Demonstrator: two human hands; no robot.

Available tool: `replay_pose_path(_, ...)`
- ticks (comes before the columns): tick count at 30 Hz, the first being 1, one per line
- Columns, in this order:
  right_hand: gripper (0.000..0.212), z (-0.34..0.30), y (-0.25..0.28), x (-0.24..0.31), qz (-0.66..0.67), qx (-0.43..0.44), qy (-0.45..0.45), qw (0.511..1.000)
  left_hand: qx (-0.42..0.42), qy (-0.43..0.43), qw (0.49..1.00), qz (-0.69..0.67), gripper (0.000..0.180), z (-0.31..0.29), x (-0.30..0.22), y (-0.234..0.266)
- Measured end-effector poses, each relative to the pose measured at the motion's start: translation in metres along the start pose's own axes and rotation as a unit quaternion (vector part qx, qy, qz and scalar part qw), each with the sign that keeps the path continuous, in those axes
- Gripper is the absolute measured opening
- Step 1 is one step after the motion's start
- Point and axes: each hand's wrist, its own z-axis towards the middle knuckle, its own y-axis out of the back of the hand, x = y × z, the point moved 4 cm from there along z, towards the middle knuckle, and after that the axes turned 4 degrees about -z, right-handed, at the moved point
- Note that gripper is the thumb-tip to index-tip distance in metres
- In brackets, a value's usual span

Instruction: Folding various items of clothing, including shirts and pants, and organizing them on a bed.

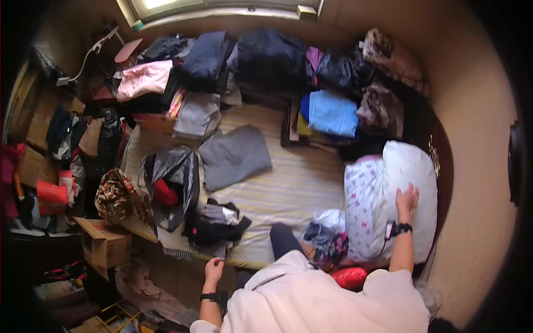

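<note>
The fingers of the right hand (408, 197) are slightly apart and bent, lying over the puffy white pillow (413, 158) at the right end of the bed (300, 172); whether they press into it, I cannot tell. The fingers of the left hand (213, 272) are curled near the bed's front edge, and I cannot tell whether they close on anything. Each wrist wears a dark band, the right one with a small pale-faced device (391, 230). Just left of the pillow, and touching it, is a white cloth bundle with purple flowers (363, 194). Beyond the left hand sits a crumpled heap of black clothes (219, 227), with an open black plastic bag holding something red (186, 166) behind it. A flat gray cloth (236, 155) lies mid-bed on the striped sheet. Farther back, a folded light-blue cloth (333, 114) tops a stack, and more folded clothes line the wall below the window (222, 12). An open brown cardboard box (108, 250) stands left of the bed.
</note>
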Motion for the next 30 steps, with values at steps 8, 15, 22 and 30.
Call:
replay_pose_path(8,0.095,0.054,-0.117,-0.044,-0.017,0.173,-0.063,0.983,-0.003,-0.077,0.99,0.12,0.033,0.039,-0.191,-0.041)
replay_pose_path(15,0.101,0.096,-0.165,-0.06,0.012,0.267,-0.079,0.96,0.037,-0.09,0.98,0.175,0.033,0.077,-0.281,-0.064)
replay_pose_path(22,0.102,0.092,-0.149,-0.028,0.002,0.323,-0.091,0.942,0.034,-0.07,0.978,0.193,0.033,0.089,-0.272,-0.029)
replay_pose_path(30,0.095,0.115,-0.144,-0.05,0.033,0.292,-0.004,0.956,0.065,-0.129,0.967,0.211,0.032,0.165,-0.214,-0.006)
